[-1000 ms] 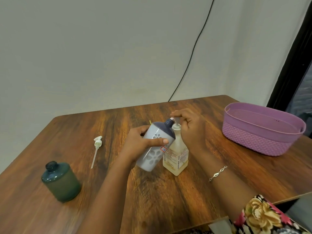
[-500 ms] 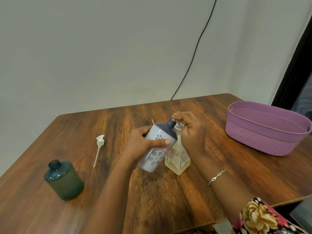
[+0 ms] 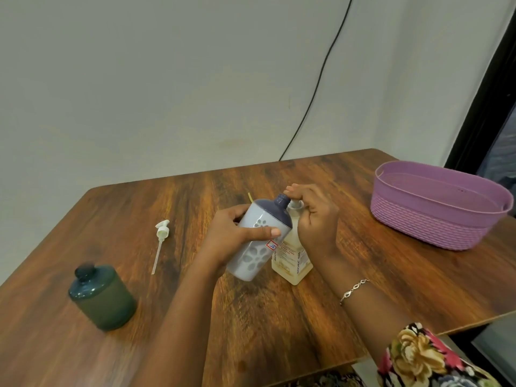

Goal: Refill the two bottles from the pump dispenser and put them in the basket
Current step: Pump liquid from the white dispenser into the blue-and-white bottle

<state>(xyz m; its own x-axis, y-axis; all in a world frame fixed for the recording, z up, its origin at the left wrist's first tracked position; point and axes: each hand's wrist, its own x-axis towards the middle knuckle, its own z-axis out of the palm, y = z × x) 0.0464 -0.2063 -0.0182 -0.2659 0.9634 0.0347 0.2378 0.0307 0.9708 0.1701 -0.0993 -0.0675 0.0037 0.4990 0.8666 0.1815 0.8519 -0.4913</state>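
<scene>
The left grip (image 3: 231, 233) grasps the grey-white bottle (image 3: 255, 255) around its body, thumb across the front face and fingers wrapped behind. The bottle has a dark blue shoulder and an open neck, with pale flower shapes on its side. It is tilted to the right, so that the neck sits against the top of the pump dispenser (image 3: 293, 262); whether its lower edge touches the counter (image 3: 279, 325) cannot be determined. The pump dispenser stands upright near the centre of the counter, just right of the tilted bottle and touching it. It is a clear bottle holding pale yellow liquid and carries a printed label. The right grip (image 3: 315, 219) is clenched over the pump head, fingers curled across the top and the palm beside the dispenser neck. The nozzle is hidden between the fingers and the bottle neck. A bracelet (image 3: 354, 290) is on the right wrist, and a floral sleeve (image 3: 418, 358) shows at the lower right. The second bottle, dark green (image 3: 103, 298) with a round body and an open neck, stands upright near the left front of the counter, well apart from both grips. A loose white pump head with dip tube (image 3: 161, 238) lies flat between the green bottle and the left grip. The purple basket (image 3: 432, 227) sits at the right end of the counter. A black cable (image 3: 315, 88) runs down the wall behind the counter.
</scene>
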